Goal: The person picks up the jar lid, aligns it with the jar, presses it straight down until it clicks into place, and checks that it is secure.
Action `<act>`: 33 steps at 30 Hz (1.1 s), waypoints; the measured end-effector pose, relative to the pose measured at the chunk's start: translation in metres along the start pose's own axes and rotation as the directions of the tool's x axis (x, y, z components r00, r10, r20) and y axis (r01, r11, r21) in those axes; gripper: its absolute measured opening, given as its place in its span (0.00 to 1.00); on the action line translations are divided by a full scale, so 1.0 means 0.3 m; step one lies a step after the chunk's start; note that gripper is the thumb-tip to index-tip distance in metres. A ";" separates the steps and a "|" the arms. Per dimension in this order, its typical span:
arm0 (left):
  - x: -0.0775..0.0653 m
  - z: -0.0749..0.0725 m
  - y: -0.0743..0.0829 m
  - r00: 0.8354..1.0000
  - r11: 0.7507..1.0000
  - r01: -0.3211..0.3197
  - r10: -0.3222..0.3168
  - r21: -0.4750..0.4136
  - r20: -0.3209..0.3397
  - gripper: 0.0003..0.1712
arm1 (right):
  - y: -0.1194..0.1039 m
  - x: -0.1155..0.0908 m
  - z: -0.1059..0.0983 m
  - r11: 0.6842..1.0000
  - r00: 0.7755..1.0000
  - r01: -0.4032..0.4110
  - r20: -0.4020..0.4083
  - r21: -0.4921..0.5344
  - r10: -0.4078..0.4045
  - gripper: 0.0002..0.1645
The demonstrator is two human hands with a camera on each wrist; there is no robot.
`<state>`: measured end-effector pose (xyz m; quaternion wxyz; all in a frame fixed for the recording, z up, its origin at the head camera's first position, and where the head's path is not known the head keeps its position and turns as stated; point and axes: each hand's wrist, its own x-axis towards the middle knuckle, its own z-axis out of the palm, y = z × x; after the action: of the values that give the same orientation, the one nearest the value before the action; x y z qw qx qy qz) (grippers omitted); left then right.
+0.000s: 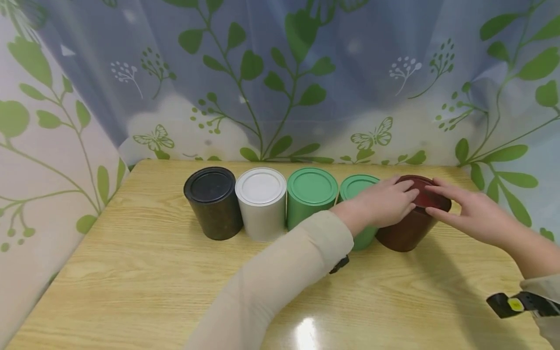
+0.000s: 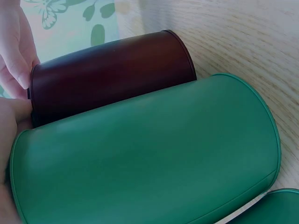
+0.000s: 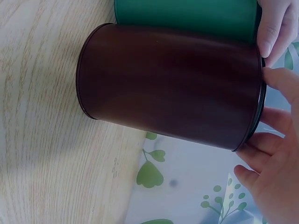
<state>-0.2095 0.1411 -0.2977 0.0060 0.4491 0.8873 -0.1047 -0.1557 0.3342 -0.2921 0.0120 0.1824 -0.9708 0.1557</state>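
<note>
A dark red can (image 1: 404, 231) stands at the right end of a row of cans, leaning slightly against its neighbour. My left hand (image 1: 382, 201) reaches across the green can (image 1: 365, 238) and holds the red can's top rim from the left. From the other side, my right hand (image 1: 481, 216) grips the same rim, thumb toward me and fingers toward the back. In the right wrist view, the right thumb and fingers (image 3: 280, 84) sit around the rim of the can (image 3: 173, 84). The left hand (image 2: 11, 135) partly shows in the left wrist view.
Further left along the row are another green can (image 1: 312, 187), a white can (image 1: 261, 187) and a black can (image 1: 214, 209), all lidded. They stand on a wood-grain table (image 1: 131, 272). Behind it hangs a leaf-patterned curtain (image 1: 271, 97).
</note>
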 end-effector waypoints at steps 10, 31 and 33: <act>0.002 -0.002 0.020 0.997 0.995 0.072 -0.069 -0.065 0.039 0.28 | -0.001 -0.001 0.002 0.999 1.000 -0.021 0.023 -0.033 0.021 0.36; 0.035 -0.005 0.040 0.983 0.964 0.179 -0.167 -0.195 0.078 0.28 | 0.016 0.040 -0.018 1.000 0.987 0.013 0.159 0.006 -0.014 0.40; 0.037 -0.006 0.040 0.982 0.963 0.182 -0.168 -0.198 0.086 0.28 | 0.019 0.043 -0.024 1.000 0.987 0.029 0.159 0.007 -0.030 0.40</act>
<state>-0.2065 0.1572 -0.2993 0.0734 0.3619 0.9289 -0.0280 -0.1700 0.3370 -0.2858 -0.0637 0.2085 -0.9654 0.1428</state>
